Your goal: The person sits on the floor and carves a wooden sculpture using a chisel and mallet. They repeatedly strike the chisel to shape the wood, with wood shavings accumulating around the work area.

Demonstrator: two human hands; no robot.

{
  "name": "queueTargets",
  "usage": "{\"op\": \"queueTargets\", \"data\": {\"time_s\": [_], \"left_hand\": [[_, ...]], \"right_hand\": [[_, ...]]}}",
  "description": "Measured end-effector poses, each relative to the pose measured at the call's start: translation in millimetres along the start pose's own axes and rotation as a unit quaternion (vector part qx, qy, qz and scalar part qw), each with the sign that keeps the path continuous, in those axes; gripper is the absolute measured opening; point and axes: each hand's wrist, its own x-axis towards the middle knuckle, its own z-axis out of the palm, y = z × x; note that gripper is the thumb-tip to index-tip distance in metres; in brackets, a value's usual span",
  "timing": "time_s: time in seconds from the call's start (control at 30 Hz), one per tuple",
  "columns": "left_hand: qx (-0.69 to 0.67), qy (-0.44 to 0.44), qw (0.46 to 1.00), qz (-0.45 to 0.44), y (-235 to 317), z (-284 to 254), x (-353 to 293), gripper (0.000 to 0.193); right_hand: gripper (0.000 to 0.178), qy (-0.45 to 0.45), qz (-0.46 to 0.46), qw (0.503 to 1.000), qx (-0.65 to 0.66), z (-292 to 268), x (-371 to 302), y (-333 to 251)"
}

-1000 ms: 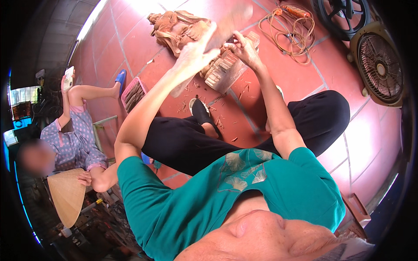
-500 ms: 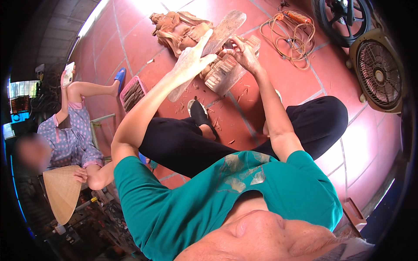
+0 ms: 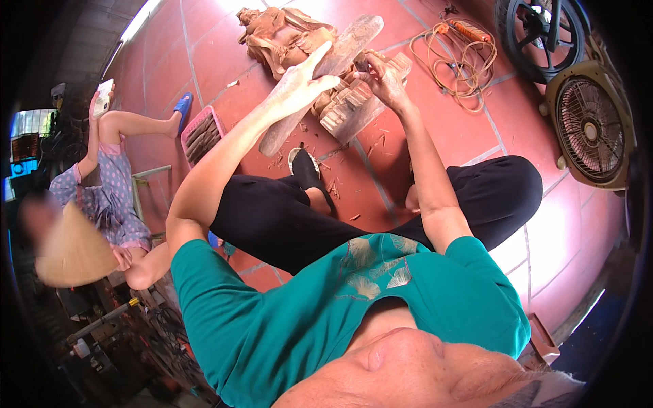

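Clasping a long flat wooden bar, the left hand lies across its middle with thumb and forefinger spread apart; the other fingers are hidden behind the palm. The bar slants from near left to far right, looks stiff and fairly weighty, and should sit best in a full wrap around its middle.

Right of that hand, the carved wooden block rests on the red tiled floor beyond the feet. The right hand is over the block's far part, thumb and fingertips drawn together; they seem to pinch a small dark piece, too small to make out clearly. The block is probably dense and hard to shift; its narrow carved ridges could chip, so the plain flat side is the safer place to hold.

Shavings lie on the near side. A carved figure lies at the far left of the block, a pink basket farther left, and a coiled cable with an orange grip to the right, near a fan.
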Motion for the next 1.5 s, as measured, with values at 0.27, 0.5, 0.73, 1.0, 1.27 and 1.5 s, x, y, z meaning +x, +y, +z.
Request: {"op": "queueTargets", "data": {"time_s": [0.27, 0.5, 0.73, 1.0, 1.27, 1.5], "left_hand": [[-0.036, 0.022, 0.997, -0.068, 24.3, -19.1, -5.2, 0.08], [-0.07, 0.032, 0.995, -0.067, 23.3, -28.7, -18.6, 0.079], [-0.064, 0.116, 0.991, 0.029, 40.8, -27.3, -25.1, 0.08], [0.079, 0.194, 0.969, 0.132, 27.4, 21.4, -29.7, 0.082], [-0.019, 0.231, 0.973, -0.008, 63.2, 64.9, -32.2, 0.079], [0.04, 0.27, 0.959, -0.071, 52.3, 102.6, -40.5, 0.085]], "right_hand": [[0.026, 0.041, -0.135, 0.983, -0.113, 29.1, -25.9, -29.6], [0.028, 0.082, 0.1, 0.94, 0.317, -1.0, -7.9, 11.9], [0.031, 0.027, 0.04, 0.992, 0.118, 3.8, -4.5, 1.6], [0.04, -0.002, 0.004, 0.997, 0.076, -5.5, -2.1, -19.6], [0.025, -0.004, 0.014, 0.99, 0.137, -5.7, 0.3, -11.5], [0.037, -0.035, 0.01, 0.997, 0.072, -9.9, 7.0, -14.4]]}}
